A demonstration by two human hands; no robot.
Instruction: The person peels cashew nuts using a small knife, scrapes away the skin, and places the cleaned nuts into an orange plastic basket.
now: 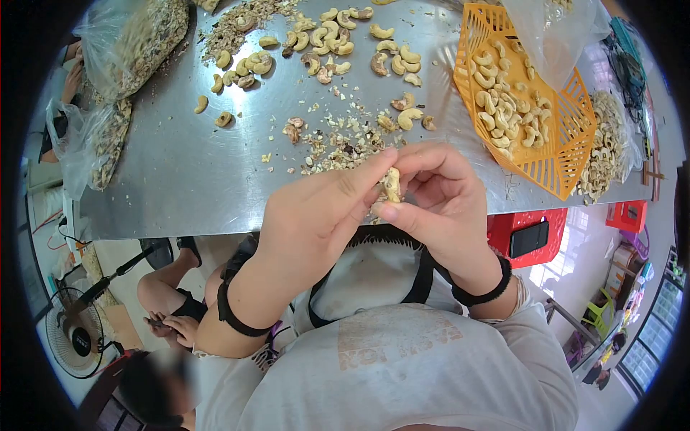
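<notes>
Over the front edge of the metal table (172, 194), my two hands meet around a pale cashew nut (392, 184). My right hand (449, 205) pinches the nut between thumb and fingers. From the other side, the closed fingers of my left hand (305, 212) press against it; whether they hold a small tool is hidden. Just beyond my hands lies a scatter of skin flakes and broken bits (338, 140). Farther back, loose cashews (330, 36) lie in small groups, some with brown skin patches. An orange plastic basket (528, 169) to the right holds many pale cashews.
Clear bags of brown flaky scraps (147, 54) stand at the back left. A bag of cashews (609, 144) lies beyond the basket. Below the table edge, a phone (529, 239) rests on a red stool (553, 248). Another person sits at lower left near a fan (75, 334).
</notes>
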